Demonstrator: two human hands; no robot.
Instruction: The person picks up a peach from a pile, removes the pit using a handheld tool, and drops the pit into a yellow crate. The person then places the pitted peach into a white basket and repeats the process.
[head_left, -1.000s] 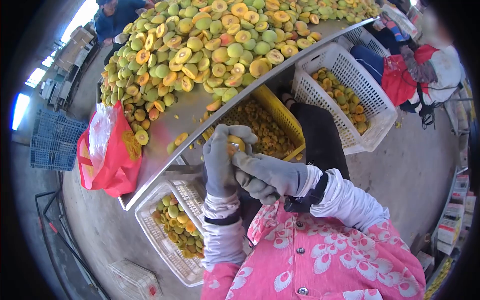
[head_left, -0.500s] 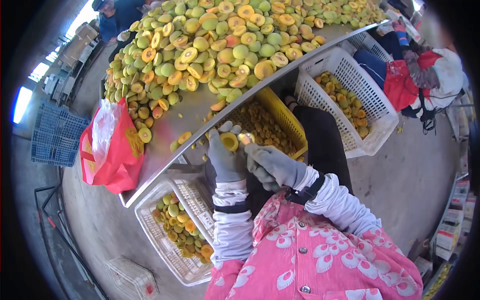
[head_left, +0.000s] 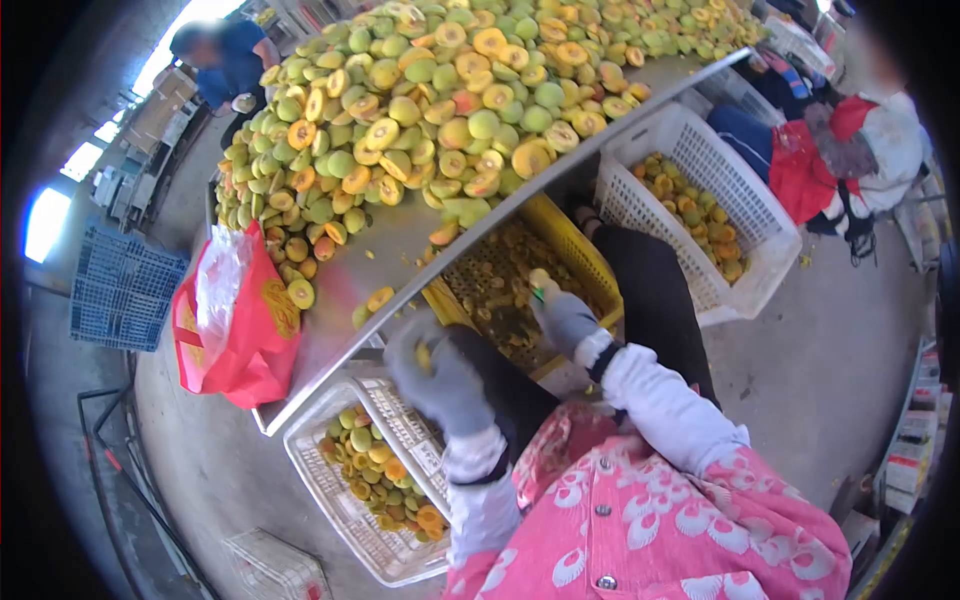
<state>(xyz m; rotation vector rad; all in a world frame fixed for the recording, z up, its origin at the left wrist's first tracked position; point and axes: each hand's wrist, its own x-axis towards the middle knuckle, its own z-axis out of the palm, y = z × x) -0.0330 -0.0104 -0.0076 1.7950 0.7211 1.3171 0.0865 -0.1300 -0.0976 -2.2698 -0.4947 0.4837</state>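
My left hand (head_left: 437, 378), in a grey glove and smeared by motion, is over the near-left white crate (head_left: 365, 540) of peach halves (head_left: 378, 465). A blurred yellow patch of a peach half (head_left: 424, 357) shows among its fingers. My right hand (head_left: 568, 322), also gloved in grey, is closed round a small hand tool (head_left: 541, 287) with a green part and a pale tip. That tool points over the yellow basket (head_left: 590, 262), which holds brownish pits and scraps. Above both hands, a large heap of halved peaches (head_left: 400, 135) covers much of the metal table (head_left: 345, 272).
A red bag (head_left: 245, 335) with clear plastic sits at the table's left corner. Another white crate (head_left: 765, 262) of peach pieces stands right of my leg. Blue crates (head_left: 122, 285) are stacked at left. One person (head_left: 235, 65) is behind the heap, another (head_left: 830, 150) at right.
My hands have parted. The left has moved down and left with the peach half, toward the near white crate; the right has moved right with the tool, over the yellow basket.
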